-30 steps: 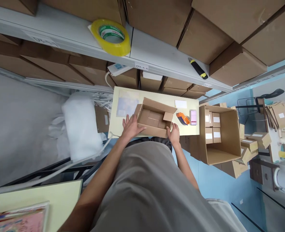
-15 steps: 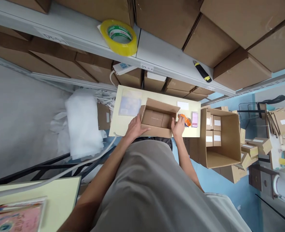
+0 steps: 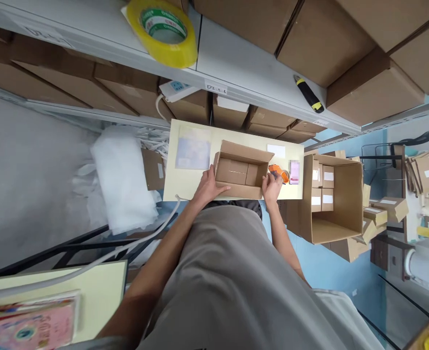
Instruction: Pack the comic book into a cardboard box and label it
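A small cardboard box [image 3: 232, 171] stands with its top open on the pale yellow table, and I see only bare cardboard inside. My left hand [image 3: 207, 188] grips its left end, the thumb stretched along the near flap. At the right end, my right hand [image 3: 271, 187] holds the box's edge with bent fingers; their exact contact is partly hidden. Just beyond those fingers lies an orange tape dispenser [image 3: 279, 172]. Farther right on the tabletop is a pinkish phone-like rectangle [image 3: 294, 172], and a white slip of paper [image 3: 276, 151] lies behind the dispenser.
A large open carton [image 3: 340, 233] with several labelled small boxes stands right of the table [image 3: 173, 182]. On the shelf above are a yellow tape roll [image 3: 183, 52] and a utility knife [image 3: 309, 95]. White foam wrap [image 3: 117, 180] and a cable [image 3: 141, 239] are at left.
The whole view has shifted slightly, with the shelf higher in the picture. Both hands stay at the box's ends, and the right fingers look a little more curled.
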Demonstrator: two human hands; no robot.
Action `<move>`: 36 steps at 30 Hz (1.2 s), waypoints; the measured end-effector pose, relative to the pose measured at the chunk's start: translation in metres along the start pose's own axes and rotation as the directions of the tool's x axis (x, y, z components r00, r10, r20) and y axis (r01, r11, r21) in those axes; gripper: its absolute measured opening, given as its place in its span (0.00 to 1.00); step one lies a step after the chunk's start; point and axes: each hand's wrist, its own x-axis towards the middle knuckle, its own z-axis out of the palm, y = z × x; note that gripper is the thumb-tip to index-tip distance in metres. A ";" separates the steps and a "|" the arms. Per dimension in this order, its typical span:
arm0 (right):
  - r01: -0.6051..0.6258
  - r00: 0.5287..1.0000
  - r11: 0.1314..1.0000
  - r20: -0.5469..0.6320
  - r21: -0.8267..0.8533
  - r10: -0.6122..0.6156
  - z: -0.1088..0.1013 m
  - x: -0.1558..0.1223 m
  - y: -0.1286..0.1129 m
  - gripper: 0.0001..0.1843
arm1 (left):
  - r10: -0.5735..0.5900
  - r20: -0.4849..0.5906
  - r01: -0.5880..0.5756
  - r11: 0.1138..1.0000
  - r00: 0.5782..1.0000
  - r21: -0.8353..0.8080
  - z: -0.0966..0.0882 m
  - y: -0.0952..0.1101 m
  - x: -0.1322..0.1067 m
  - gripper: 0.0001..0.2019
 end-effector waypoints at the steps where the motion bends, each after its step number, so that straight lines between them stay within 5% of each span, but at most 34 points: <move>1: -0.011 1.000 1.000 0.011 -0.008 0.011 0.001 0.001 -0.002 0.21 | -0.012 -0.002 0.012 1.000 1.000 -0.017 0.000 0.000 0.001 0.67; 5: -0.028 1.000 1.000 -0.003 -0.014 0.028 -0.005 0.003 -0.011 0.24 | -0.156 -0.123 0.134 0.976 0.980 -0.174 -0.010 -0.005 0.019 0.49; 8: 0.002 0.999 1.000 -0.038 0.000 -0.002 -0.016 0.001 -0.018 0.24 | -0.293 -0.341 0.212 0.943 0.893 -0.257 -0.028 -0.012 0.051 0.37; 10: 0.034 0.998 0.999 -0.052 0.016 -0.033 -0.024 -0.002 -0.023 0.24 | -0.382 -0.429 0.278 0.917 0.818 -0.286 -0.041 -0.016 0.078 0.39; 14: 0.075 0.996 0.997 -0.052 0.029 -0.073 -0.036 -0.007 -0.032 0.24 | -0.557 -0.430 0.502 0.829 0.710 -0.246 -0.058 -0.019 0.117 0.43; 19: 0.079 0.997 0.996 -0.028 0.037 -0.078 -0.045 -0.015 -0.039 0.24 | -0.603 -0.408 0.646 0.762 0.685 -0.042 -0.070 -0.026 0.123 0.51; 25: 0.054 0.998 0.996 0.019 0.077 -0.056 -0.045 -0.024 -0.045 0.21 | -0.489 -0.359 0.541 0.839 0.795 0.057 -0.089 -0.021 0.109 0.25; 29: 0.083 0.994 0.983 0.053 0.165 -0.093 -0.044 -0.021 -0.057 0.22 | -0.375 -0.409 0.430 0.901 0.832 0.050 -0.103 0.002 0.088 0.22; 33: 0.120 0.979 0.931 0.113 0.345 -0.168 -0.050 -0.011 -0.083 0.24 | -0.190 -0.586 0.254 0.967 0.788 0.028 -0.125 0.030 0.049 0.16; 36: 0.086 0.950 0.850 0.215 0.520 -0.228 -0.055 0.000 -0.113 0.31 | -0.027 -0.670 0.020 1.000 0.742 -0.018 -0.140 0.056 0.015 0.14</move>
